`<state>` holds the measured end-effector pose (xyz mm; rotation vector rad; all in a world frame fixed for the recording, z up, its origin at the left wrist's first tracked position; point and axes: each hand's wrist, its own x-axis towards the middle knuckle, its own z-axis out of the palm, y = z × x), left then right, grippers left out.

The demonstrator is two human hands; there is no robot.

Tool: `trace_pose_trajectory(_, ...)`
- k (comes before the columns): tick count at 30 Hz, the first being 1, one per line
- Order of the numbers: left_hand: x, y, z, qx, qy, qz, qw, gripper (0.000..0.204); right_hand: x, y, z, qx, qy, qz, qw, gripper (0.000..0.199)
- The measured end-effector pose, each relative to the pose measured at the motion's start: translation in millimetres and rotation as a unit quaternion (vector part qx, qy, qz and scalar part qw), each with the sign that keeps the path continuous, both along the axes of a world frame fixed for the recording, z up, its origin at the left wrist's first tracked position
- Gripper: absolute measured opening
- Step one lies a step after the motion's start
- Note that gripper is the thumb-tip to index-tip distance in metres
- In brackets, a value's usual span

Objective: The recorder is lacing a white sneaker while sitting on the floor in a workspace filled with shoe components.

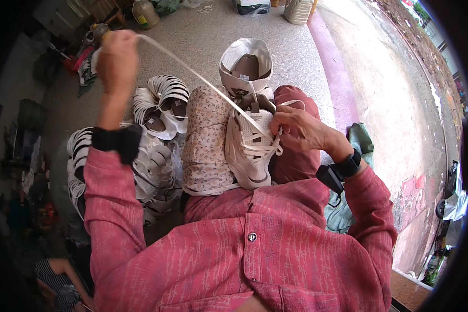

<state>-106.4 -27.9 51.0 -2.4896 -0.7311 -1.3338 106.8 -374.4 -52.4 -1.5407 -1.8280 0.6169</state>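
A white sneaker (pixel 247 151) lies on my lap, toe toward me, partly laced. My right hand (pixel 296 127) pinches the lace and the shoe's upper near the tongue. A long white shoelace (pixel 192 73) runs taut from the shoe up to my left hand (pixel 117 57), which is raised high at the upper left and closed on the lace's end. A second white sneaker (pixel 245 65) stands on the floor just beyond my knees, its opening facing me. A floral cloth (pixel 205 140) covers my left thigh beside the shoe.
A heap of several white sneakers (pixel 156 109) lies on the floor to my left. A green bag (pixel 360 138) sits at my right side. Bottles and containers (pixel 145 13) stand at the far edge. Another person (pixel 57 281) sits at the lower left.
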Motion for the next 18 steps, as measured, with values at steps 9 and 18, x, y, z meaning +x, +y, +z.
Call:
trace_pose_trajectory(9, -13, -85, -57, -0.294, 0.109, -0.328, 0.891, 0.029, -11, -16, 6, 0.087, 0.041, -0.109, 0.989, 0.03)
trace_pose_trajectory(18, 1, -154, -97, -0.219, 0.245, -0.507, 0.797, 0.028, -45, -30, -7, 0.054, -0.058, -0.086, 0.993, 0.02)
